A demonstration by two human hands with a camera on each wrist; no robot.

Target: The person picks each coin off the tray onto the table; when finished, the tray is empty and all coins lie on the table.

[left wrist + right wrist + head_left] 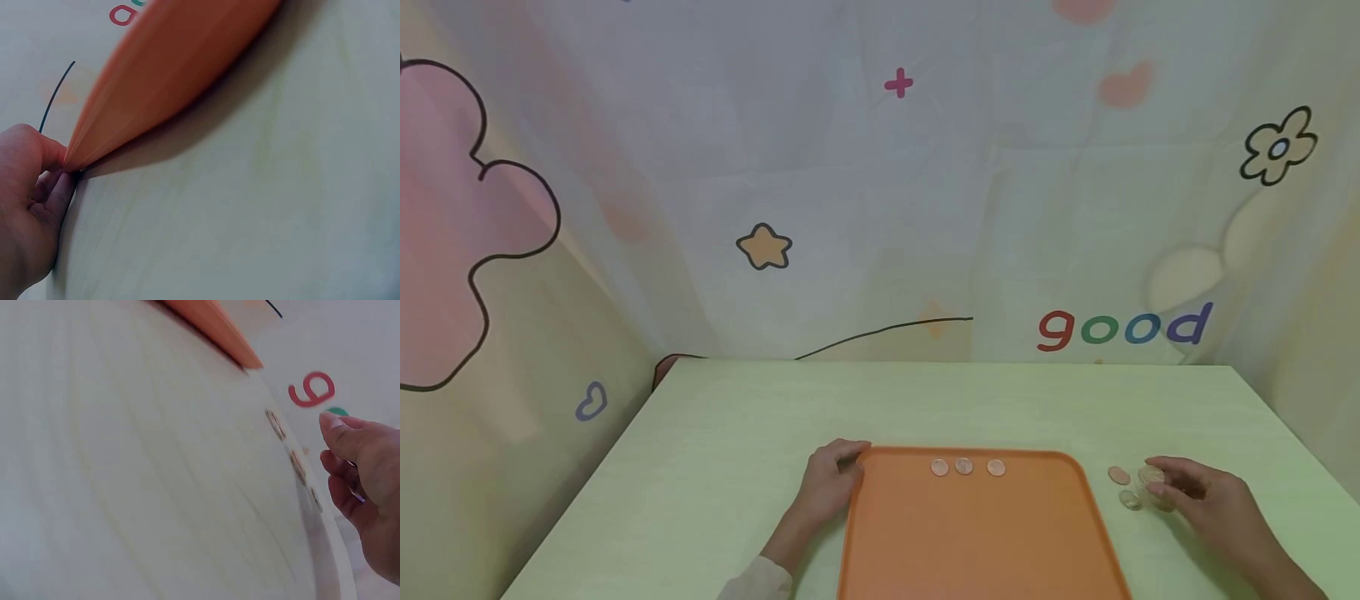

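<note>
1. At the lower right of the head view, the right hand has its thumb and fingers bent close to a round coin; I cannot tell if they pinch it.
2. At the bottom middle, the left hand pinches the top left corner of an orange tray.
3. Beside the right fingertips, more coins lie on the pale green table.
4. Near the tray's top edge sit three coins.
5. Behind hangs a cloth saying "good".
</note>
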